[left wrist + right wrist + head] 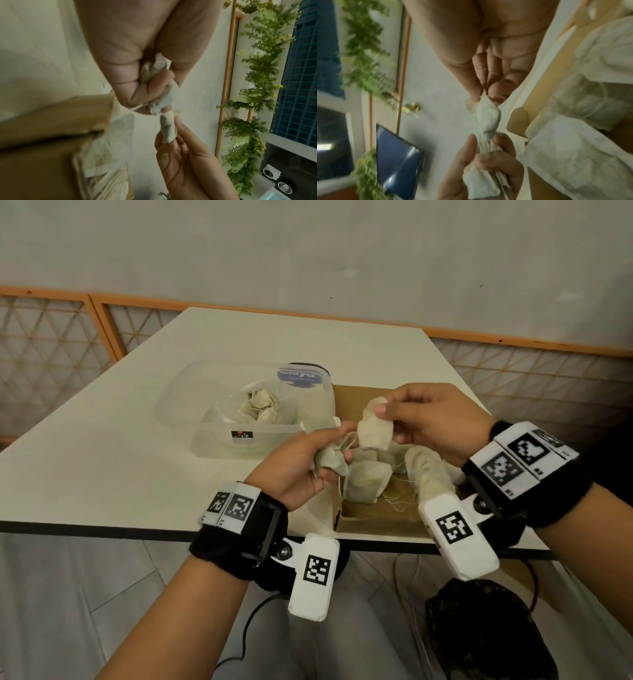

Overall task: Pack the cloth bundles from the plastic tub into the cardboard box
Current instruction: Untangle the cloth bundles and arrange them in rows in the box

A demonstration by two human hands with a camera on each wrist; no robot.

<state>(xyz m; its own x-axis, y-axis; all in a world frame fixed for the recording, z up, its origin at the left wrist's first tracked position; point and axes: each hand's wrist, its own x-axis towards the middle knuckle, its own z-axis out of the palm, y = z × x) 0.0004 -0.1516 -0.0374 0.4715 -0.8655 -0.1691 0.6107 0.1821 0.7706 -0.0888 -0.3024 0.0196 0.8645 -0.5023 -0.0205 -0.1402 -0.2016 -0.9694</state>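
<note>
A clear plastic tub (191, 405) on the white table holds several small off-white cloth bundles (258, 405). Right of it an open cardboard box (346, 398) holds several more bundles (366, 479). Both hands hover over the box's left edge. My left hand (329, 453) grips crumpled bundles (330, 462) (159, 104) with loose strings in its curled fingers. My right hand (387, 409) pinches the top of a single bundle (375, 433) (488, 115) between thumb and fingertips, and it hangs just above the left hand. A string seems to join it to the left hand's cloth.
A container with a blue label (301, 376) stands behind the tub. The table's front edge (137, 530) runs just under my wrists. An orange-framed lattice fence (51, 337) and a wall lie behind the table. A dark bag (486, 631) sits below at right.
</note>
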